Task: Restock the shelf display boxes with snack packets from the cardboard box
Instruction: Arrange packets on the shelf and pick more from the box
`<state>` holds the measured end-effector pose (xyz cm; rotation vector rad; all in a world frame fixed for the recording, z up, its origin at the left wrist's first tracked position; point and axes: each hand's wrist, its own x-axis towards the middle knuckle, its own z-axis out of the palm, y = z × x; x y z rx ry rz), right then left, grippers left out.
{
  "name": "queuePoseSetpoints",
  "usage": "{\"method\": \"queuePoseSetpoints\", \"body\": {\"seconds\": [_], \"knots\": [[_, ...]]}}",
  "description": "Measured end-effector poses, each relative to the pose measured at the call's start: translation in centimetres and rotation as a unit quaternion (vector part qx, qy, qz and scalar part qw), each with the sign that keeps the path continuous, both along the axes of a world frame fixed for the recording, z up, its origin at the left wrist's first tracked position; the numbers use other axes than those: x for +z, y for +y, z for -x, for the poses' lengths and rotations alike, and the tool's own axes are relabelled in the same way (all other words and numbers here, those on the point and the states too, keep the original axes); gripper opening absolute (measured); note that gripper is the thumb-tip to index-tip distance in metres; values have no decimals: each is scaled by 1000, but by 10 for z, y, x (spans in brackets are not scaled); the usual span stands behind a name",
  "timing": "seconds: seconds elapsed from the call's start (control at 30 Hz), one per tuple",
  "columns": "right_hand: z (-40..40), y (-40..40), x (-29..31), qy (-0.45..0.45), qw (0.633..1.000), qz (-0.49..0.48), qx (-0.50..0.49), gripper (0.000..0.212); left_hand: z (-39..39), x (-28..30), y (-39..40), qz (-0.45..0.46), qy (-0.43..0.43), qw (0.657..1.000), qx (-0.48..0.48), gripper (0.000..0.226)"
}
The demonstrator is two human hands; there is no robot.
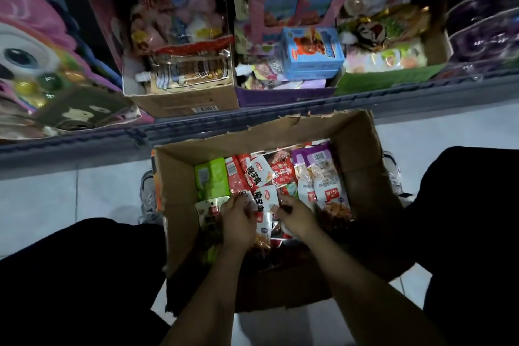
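Shelf (280, 118) carries the display boxes (179, 64) across the top, well apart from the hands. Cardboard box (362, 149) sits on the floor between the person's knees, open, full of snack packets (261, 174). Left hand (238, 219) and right hand (295, 216) are inside it, fingers curled, pinching a white packet (265, 196) between them.

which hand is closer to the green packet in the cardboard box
Left. The left hand lies just below and right of the green packet, near its lower corner. The right hand sits further right in the cardboard box, across the red and white packets.
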<state>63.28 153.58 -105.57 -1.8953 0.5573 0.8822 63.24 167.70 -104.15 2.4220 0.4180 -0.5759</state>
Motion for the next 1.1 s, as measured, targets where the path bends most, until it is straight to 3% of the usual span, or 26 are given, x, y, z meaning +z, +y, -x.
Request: {"method": "queuePoseSetpoints", "body": {"seconds": [0.17, 0.43, 0.57, 0.63, 0.8, 0.9, 1.0, 1.1], "knots": [[-6, 7, -15, 14, 1000, 16, -1, 48, -3, -15, 7, -13, -25, 1000, -12, 34], [-12, 21, -16, 26, 976, 12, -216, 16, -4, -15, 8, 14, -22, 1000, 6, 36], [-19, 13, -2, -2, 965, -28, -262, 7, -8, -11, 6, 20, -16, 1000, 9, 39], [-22, 5, 6, -2, 967, -53, -249, 16, -11, -6, 3, 24, -15, 1000, 6, 41], [-35, -16, 37, -26, 977, -80, -197, 9, -20, 18, -6, 94, -10, 995, 14, 44], [-43, -31, 62, -66, 984, -81, -141, 19, -29, 38, -15, 141, -12, 990, 5, 47], [-51, -47, 96, -111, 988, -83, -68, 15, -39, 64, -21, 170, -19, 985, -17, 51], [-62, -62, 136, -194, 978, -74, 7, 21, -52, 99, -26, 214, -32, 976, -21, 29]]}}
